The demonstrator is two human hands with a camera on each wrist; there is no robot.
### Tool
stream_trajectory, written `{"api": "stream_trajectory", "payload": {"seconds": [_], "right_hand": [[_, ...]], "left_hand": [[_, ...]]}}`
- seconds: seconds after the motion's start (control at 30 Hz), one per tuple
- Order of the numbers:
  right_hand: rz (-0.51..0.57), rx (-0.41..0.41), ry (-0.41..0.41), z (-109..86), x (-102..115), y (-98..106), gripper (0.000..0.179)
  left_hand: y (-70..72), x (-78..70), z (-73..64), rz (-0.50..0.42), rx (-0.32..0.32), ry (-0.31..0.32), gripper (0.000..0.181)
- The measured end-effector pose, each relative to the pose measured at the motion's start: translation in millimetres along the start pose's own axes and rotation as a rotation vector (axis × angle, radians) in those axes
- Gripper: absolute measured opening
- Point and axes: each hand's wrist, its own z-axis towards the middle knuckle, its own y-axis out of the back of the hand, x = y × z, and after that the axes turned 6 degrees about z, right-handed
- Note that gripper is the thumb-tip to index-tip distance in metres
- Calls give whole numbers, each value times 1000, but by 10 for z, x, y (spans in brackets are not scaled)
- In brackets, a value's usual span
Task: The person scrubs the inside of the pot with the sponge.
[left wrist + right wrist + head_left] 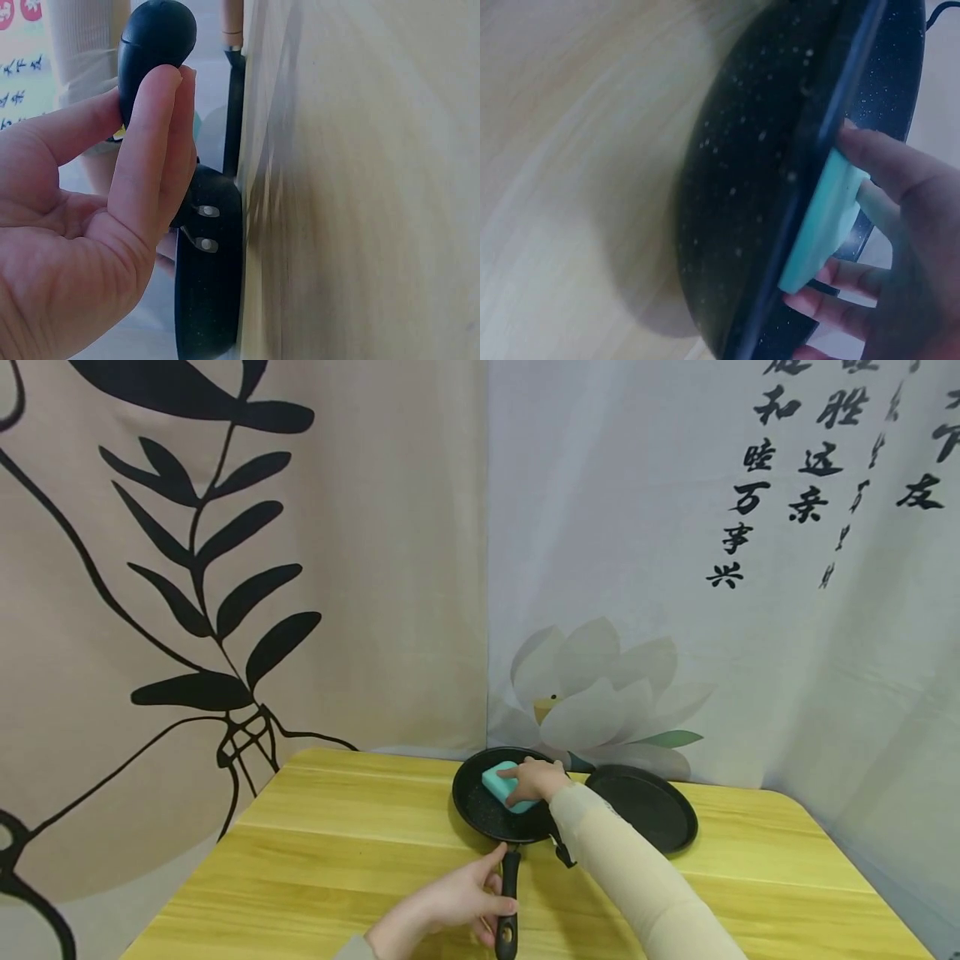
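Note:
A black speckled frying pan (472, 802) sits on the wooden table, its handle (509, 878) pointing toward me. My left hand (468, 897) grips that handle, and in the left wrist view the fingers (139, 157) wrap round its dark end. Inside the pan is a turquoise sponge (495, 781), held by my right hand (536, 779) over the pan's cooking surface. In the right wrist view, thumb and fingers lie around the sponge (821, 225), and the pan's wall (735, 180) hides part of it.
Right of the frying pan lies a flat black round pan (652, 810), partly behind my right sleeve (637, 868). Its wooden handle (233, 22) shows in the left wrist view. A printed curtain (405, 568) hangs behind the table (337, 835).

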Motion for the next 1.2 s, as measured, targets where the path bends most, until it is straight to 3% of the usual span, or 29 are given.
{"api": "stream_trajectory", "payload": {"seconds": [0.63, 1.2], "right_hand": [[-40, 57, -45, -86, -155, 69, 66], [-46, 67, -23, -222, -166, 54, 67]], "left_hand": [[-20, 7, -2, -10, -5, -11, 87], [-26, -5, 11, 12, -15, -8, 85]]}}
